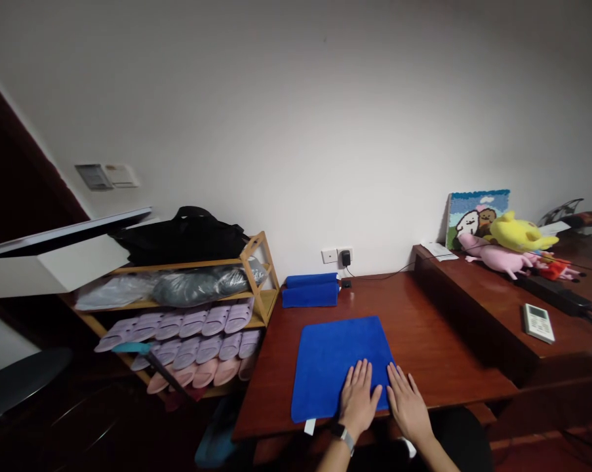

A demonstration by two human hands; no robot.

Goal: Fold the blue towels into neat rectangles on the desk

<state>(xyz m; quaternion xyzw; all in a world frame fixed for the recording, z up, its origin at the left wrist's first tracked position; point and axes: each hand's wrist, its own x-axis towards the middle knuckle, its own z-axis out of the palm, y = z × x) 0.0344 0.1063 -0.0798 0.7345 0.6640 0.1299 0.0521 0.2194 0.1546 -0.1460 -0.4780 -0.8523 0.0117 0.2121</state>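
Note:
A blue cloth [332,354] lies spread flat on the reddish-brown table [418,341], with a small white tag [310,427] sticking out at its near edge. My left hand [359,400] rests palm down on the cloth's near right part, fingers stretched out and holding nothing; a watch is on that wrist. Beside it, my right hand [408,403] lies flat at the cloth's right edge, its fingertips on or next to the border, also holding nothing. Folded blue cloths [310,294] sit at the back left of the table, against the wall.
On the left, a wooden rack [263,305] holds slippers [195,321], bags and a white box [74,262]. A charger [345,259] is plugged in at the wall. A raised surface on the right carries plush toys [497,254] and a white remote [538,322].

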